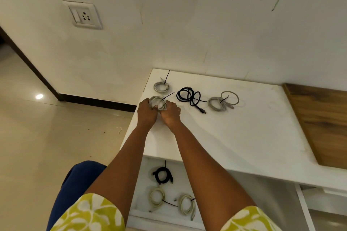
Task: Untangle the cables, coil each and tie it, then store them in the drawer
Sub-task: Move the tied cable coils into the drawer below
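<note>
- Cables lay in two places: some on the white countertop (244, 127), others in the open drawer (139, 189) below its front edge.
- Near the counter's left edge, both hands met on one grey cable coil (158, 102) bound with a black zip tie (167, 96) whose tail stuck up and to the right.
- The left hand (146, 112) had its fingers curled round the coil's left side, gripping it.
- The right hand (171, 112) had its fingers curled over the coil's right side, by the tie; a ring (179, 111) showed on one finger.
- Behind that coil, nearer the wall, sat a smaller grey coil (161, 87) tied with a black zip tie, its tail pointing at the wall.
- To the right lay a black cable (189, 97), loosely looped, its plug end trailing toward the counter's front; whether it was tied could not be told.
- Further right lay a grey cable bundle (222, 102) in two loops cinched by a black tie.
- In the drawer lay three tied coils: a black coil (162, 175) at the back, a pale coil (156, 197) front left, another pale coil (187, 205) front right.
- A wooden panel (323, 124) lay on the counter's right end.
- A wall socket (82, 15) was mounted on the wall at upper left.
- Yellow-green floral sleeves (90, 214) covered the upper arms.
</note>
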Tool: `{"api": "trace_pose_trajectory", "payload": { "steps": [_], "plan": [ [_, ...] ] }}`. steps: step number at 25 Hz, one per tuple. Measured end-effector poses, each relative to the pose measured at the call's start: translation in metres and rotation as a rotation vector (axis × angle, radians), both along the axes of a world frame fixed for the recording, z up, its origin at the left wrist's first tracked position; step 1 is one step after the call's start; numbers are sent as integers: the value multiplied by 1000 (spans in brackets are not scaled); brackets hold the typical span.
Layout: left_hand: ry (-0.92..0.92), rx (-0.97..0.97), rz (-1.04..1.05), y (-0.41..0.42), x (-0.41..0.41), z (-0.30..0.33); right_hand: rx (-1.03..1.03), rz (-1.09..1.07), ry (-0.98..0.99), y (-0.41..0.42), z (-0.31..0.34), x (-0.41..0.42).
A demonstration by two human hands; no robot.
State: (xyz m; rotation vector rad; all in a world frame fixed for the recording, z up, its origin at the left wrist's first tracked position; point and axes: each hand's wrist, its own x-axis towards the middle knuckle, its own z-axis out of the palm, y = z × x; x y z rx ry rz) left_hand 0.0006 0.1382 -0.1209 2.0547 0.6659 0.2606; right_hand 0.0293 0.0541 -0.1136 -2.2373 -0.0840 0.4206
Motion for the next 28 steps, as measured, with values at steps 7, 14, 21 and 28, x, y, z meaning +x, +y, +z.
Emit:
{"api": "trace_pose_trajectory", "payload": {
  "steps": [7, 14, 21, 28],
  "plan": [
    [174, -187, 21, -6, -34, 20, 503, -273, 148, -47, 8, -41],
    [803, -538, -317, -26, -94, 63, 555, 3, 440, -137, 20, -103],
    [1201, -497, -489, -69, -129, 6, 225, 218, 730, -182, -12, -137],
    [940, -218, -407, -117, -115, -98, 21, -153, 509, -183, -108, -125]
  ]
}}
